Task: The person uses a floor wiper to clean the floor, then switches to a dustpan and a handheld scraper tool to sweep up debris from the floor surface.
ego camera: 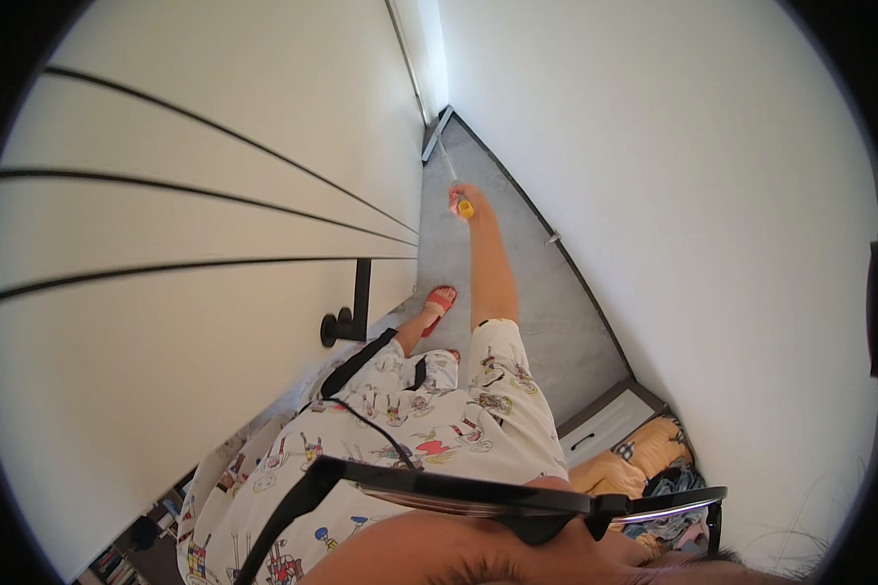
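My right hand is closed around the upper end of a long-handled floor tool. The yellow hollow end of its grip shows beside my palm. The thin, pale pole runs away from me to a narrow, flat head at the far corner, between the door and the wall. Whether it is a mop or a squeegee, I cannot tell. The gray floor lies below my outstretched arm. My left hand is out of view.
A white door with black grooves and a black handle stands left. A white wall with dark base trim rises right, a small doorstop beside it. Lower right are a drawer front and piled clothes. My red sandal rests on the floor.
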`<state>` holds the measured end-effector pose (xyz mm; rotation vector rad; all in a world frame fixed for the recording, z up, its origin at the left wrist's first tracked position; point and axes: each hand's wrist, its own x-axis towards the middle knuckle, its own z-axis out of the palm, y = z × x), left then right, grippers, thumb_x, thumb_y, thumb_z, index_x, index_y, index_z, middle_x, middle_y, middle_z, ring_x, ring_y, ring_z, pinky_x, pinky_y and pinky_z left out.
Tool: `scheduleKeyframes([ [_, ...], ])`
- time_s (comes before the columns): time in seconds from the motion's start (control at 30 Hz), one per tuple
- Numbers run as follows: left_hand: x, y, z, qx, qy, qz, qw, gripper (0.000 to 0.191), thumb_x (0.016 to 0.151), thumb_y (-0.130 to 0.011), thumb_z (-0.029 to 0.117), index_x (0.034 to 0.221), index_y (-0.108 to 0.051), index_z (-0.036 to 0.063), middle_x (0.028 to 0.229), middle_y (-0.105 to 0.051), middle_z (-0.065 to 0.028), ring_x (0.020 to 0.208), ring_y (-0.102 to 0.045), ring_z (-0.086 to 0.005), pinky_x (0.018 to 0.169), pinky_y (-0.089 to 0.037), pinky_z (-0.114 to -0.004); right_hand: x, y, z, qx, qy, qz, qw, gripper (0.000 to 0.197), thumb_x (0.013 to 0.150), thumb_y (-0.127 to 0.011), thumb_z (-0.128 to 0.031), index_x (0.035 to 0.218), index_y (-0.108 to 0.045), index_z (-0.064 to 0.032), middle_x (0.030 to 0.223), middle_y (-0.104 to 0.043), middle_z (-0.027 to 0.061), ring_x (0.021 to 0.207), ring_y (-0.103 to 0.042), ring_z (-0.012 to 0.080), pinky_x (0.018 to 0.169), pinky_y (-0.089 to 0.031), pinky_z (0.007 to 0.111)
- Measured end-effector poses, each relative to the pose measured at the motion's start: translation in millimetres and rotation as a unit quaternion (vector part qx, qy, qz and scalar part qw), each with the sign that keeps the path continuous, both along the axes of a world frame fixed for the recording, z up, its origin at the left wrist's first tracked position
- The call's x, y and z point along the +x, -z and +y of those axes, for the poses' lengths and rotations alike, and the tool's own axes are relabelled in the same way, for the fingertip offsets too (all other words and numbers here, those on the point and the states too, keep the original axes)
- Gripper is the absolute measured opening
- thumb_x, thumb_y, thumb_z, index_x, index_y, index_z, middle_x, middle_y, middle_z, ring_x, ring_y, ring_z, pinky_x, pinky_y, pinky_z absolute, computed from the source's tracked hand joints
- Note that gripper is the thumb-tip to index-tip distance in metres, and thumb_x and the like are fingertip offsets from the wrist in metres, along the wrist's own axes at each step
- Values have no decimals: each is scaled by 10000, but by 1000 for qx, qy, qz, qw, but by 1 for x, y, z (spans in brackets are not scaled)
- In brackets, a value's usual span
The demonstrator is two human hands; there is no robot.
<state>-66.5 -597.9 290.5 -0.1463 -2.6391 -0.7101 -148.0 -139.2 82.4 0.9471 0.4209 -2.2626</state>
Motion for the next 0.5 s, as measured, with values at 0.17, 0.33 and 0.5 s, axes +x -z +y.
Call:
scheduleKeyframes([
  [0.17, 0, -1, 13, -1, 1, 10, 1000, 214, 880, -441, 115, 979, -555, -36, 917, -574, -187, 847, -528, -322, 782, -413, -413, -28, -17, 7, -109, -9, 5, 994, 126, 791, -520, -55, 678, -474, -21, 531, -483, 17, 425, -476, 74, 380, -411, 194],
  [0.33, -2, -8, 26, 10, 13, 16, 1000, 216, 879, -442, 115, 984, -555, -35, 923, -573, -190, 854, -527, -328, 786, -411, -419, 4, -2, 17, -219, -57, 23, 974, 172, 823, -544, -98, 698, -450, -25, 548, -485, 28, 434, -463, 77, 368, -393, 186],
  [0.5, 4, -3, 21, 8, 12, -7, 1000, 219, 877, -443, 116, 989, -556, -34, 930, -573, -193, 861, -525, -334, 791, -409, -426, 71, -4, 38, -59, -10, -50, 997, 174, 837, -566, -165, 813, -487, -12, 639, -568, 80, 471, -504, 107, 388, -450, 231],
])
